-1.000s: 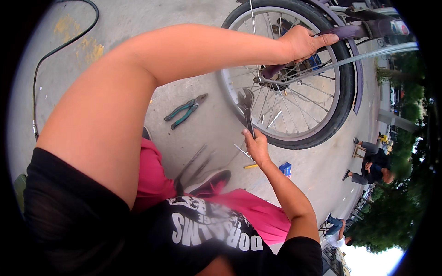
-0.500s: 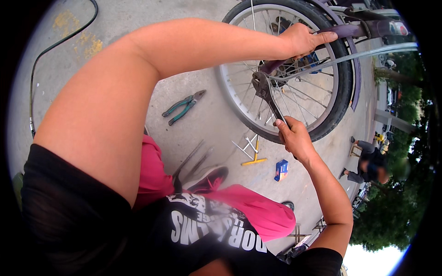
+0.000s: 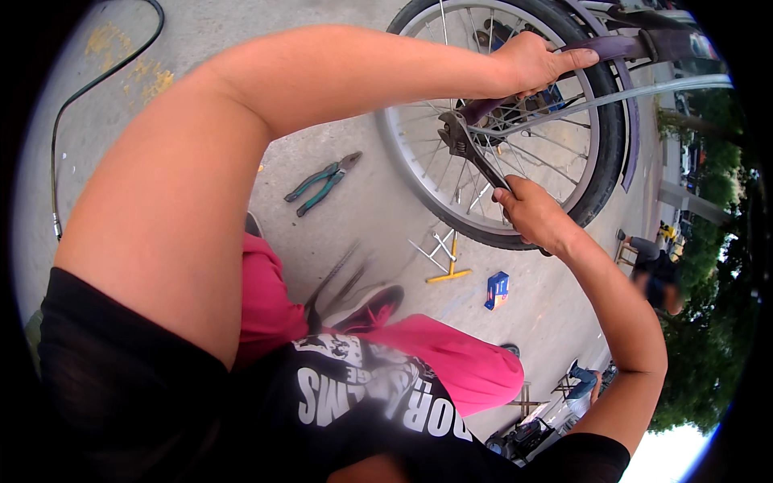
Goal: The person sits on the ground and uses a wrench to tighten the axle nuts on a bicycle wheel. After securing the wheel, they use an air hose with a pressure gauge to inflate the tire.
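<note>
A bicycle's rear wheel (image 3: 597, 161) fills the top centre, with a purple frame tube (image 3: 612, 47) and silver stay rods over it. My left hand (image 3: 535, 64) is closed round the purple tube, thumb pointing right along it. My right hand (image 3: 527, 205) grips the handle of a dark adjustable wrench (image 3: 483, 163), whose jaw sits at the wheel's axle near the hub. Whether the jaw is fully seated on a nut I cannot tell.
On the concrete lie teal-handled pliers (image 3: 316, 185), a yellow T-wrench (image 3: 449, 274), silver wrenches (image 3: 431, 256), a blue box (image 3: 497, 291) and a black hose (image 3: 105, 76). Two people (image 3: 656, 274) sit off to the right by trees.
The wrench jaw has risen onto the axle area and its handle has swung to the right, with my right hand and arm moving up and rightward. My left hand keeps its grip.
</note>
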Tool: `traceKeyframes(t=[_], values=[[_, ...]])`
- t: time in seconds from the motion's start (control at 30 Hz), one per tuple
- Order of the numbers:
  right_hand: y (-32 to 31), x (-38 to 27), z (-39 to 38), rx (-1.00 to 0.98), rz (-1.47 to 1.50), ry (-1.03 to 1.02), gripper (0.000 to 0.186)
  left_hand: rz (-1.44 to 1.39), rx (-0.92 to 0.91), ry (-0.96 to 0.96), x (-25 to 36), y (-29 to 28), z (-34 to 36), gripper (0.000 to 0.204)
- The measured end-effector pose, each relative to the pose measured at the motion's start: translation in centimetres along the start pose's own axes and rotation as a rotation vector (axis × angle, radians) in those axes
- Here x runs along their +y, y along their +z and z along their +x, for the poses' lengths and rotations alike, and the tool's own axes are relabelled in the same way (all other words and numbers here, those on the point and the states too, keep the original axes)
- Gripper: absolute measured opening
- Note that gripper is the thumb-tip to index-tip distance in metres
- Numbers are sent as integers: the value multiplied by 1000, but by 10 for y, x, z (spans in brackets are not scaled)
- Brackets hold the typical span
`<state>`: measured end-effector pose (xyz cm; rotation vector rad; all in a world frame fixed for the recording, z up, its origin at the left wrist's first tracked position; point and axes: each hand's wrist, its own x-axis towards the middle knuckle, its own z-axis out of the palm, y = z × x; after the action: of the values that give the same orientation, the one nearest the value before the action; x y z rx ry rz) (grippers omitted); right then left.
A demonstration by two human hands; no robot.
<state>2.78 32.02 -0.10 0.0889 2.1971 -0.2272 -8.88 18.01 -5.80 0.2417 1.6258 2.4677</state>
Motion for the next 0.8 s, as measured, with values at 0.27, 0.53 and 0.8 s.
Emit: traceKeyframes(t=[0.27,0.53,0.8], values=[[21,1,-1,12,352,140,28,54,-4,19,-16,1,6,77],[120,57,62,294,470,-71,28,68,19,27,-8,3,0,74],[214,16,154,399,1058,-107,32,62,93,102,-2,1,-6,66]])
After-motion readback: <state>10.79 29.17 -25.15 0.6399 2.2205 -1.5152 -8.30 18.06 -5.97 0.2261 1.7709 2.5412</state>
